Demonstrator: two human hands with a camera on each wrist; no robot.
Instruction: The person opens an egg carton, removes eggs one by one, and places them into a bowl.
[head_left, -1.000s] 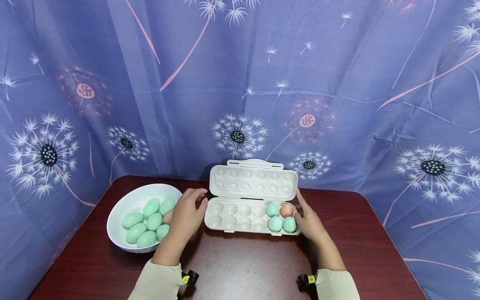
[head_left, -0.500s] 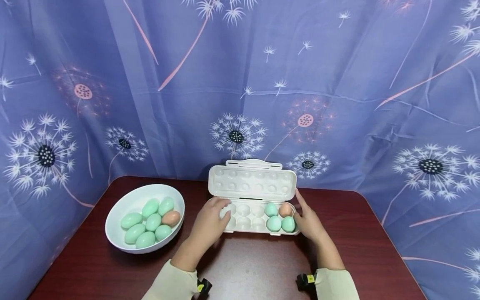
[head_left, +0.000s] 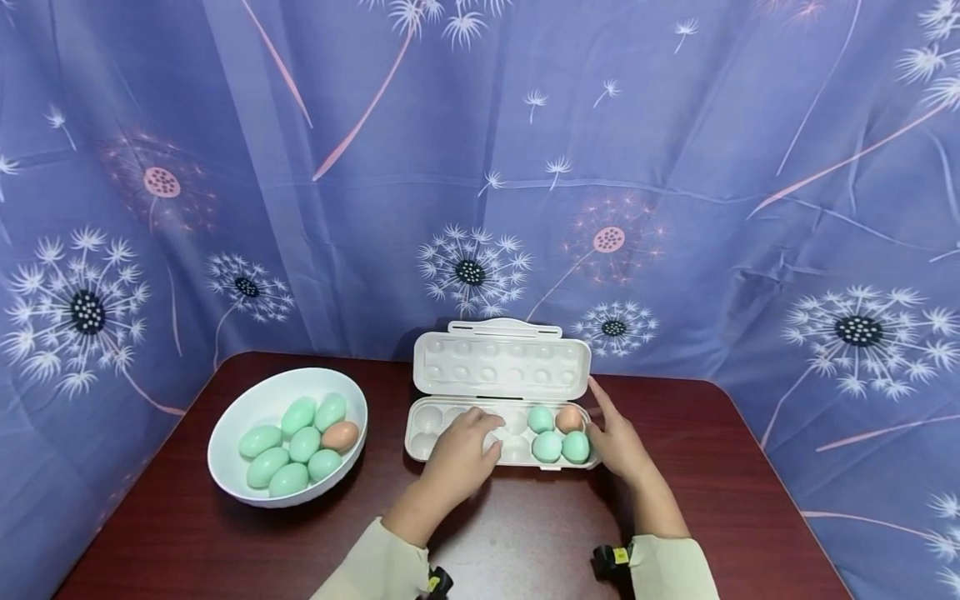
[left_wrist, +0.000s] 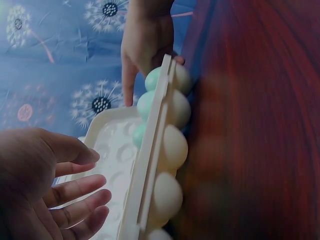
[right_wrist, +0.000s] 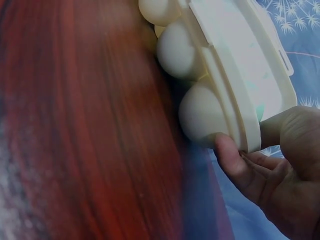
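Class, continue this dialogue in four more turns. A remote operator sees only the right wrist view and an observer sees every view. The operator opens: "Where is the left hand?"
Observer: In the head view, the left hand is over the compartments of the open egg carton.
Operator: Is it carrying an egg?
Observer: In the left wrist view, no egg shows between its fingers.
Operator: Are there eggs outside the carton?
Observer: Yes, the white bowl left of the carton holds green eggs and one brown egg.
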